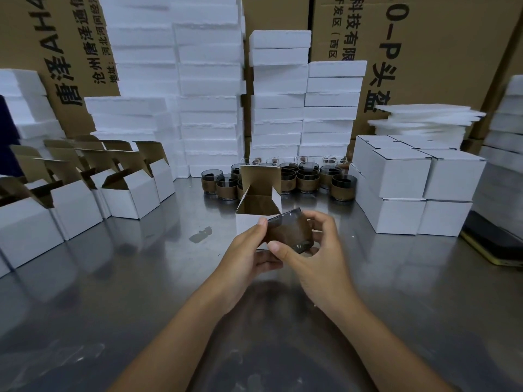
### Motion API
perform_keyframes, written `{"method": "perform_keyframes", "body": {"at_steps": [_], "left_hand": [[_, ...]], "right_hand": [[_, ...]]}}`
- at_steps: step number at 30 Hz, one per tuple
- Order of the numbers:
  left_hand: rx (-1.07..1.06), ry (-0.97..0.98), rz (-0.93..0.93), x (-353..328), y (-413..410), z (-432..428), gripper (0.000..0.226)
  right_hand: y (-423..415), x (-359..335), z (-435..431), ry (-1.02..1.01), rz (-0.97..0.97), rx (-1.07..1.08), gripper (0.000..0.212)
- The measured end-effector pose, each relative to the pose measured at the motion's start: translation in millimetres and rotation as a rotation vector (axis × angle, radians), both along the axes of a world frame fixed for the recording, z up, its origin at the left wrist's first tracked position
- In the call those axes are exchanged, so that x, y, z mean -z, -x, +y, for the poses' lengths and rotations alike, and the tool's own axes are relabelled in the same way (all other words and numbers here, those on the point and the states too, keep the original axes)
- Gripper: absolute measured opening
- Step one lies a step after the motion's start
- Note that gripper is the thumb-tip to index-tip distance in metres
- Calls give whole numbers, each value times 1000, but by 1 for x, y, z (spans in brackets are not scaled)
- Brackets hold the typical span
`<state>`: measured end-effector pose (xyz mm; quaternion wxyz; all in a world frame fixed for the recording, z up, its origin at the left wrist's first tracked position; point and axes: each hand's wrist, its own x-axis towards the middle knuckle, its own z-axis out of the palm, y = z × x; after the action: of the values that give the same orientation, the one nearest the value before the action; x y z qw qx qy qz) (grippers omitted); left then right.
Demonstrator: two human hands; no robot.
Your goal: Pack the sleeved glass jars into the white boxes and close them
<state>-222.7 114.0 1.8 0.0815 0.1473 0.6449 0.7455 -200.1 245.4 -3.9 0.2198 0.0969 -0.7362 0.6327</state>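
On the steel worktop (141, 278), the left hand (249, 250) and right hand (317, 258) grip a tilted glass jar in a brown sleeve (288, 230). Its mouth leans toward the open white cardboard box (247, 223), touching it at twelve o'clock. Farther at twelve stands a cluster of sleeved jars (342, 186). A row of open white boxes (130, 193) is at ten, stacked closed white boxes (402, 176) at two.

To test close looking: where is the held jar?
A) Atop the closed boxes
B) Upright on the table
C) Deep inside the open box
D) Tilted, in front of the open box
D: the left hand and right hand hold the jar tilted, outside the open box.
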Motion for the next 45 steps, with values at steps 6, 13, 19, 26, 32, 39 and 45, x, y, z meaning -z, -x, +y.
{"method": "perform_keyframes", "body": {"at_steps": [6, 13, 19, 26, 32, 39, 45], "left_hand": [[-6, -68, 115, -1, -1, -4, 41], [58, -66, 182, -3, -4, -7, 52], [58, -5, 210, -1, -5, -8, 61], [41, -10, 195, 0, -4, -8, 60], [8, -18, 136, -1, -1, -7, 40], [-3, 31, 66, 0, 1, -8, 43], [18, 34, 74, 0, 0, -8, 45]], "right_hand": [[5, 5, 4, -73, 86, 19, 59], [7, 5, 6, -135, 152, 73, 64], [4, 4, 8, -157, 144, 84, 63], [3, 2, 8, -152, 142, 62, 62], [0, 1, 4, -107, 47, 24, 58], [1, -4, 5, 84, -118, -37, 39], [4, -10, 7, 261, -318, -61, 36]]}}
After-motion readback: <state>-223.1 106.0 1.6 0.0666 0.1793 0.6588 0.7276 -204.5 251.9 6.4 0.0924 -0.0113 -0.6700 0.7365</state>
